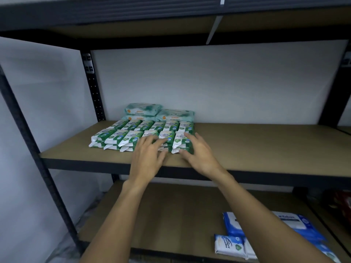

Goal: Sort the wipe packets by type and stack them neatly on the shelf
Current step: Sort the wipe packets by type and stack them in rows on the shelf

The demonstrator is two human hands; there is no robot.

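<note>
Where the green-and-white wipe packets (131, 134) stand in two rows toward the left front corner of the middle shelf (266, 149), the front row stacked at least two high, both hands rest on that front row. Left hand (146, 158) — fingers straight and spread wide, lying flat across the packets just right of the row's middle. Right hand (201, 156) — fingers likewise extended over the top of the rightmost stack, thumb set against its front edge. Teal packets (161, 112) sit behind, at the shelf's back edge, close against the rear row. Blue packets (232, 223) lie loose near the right front corner of the lower shelf (171, 215).
</note>
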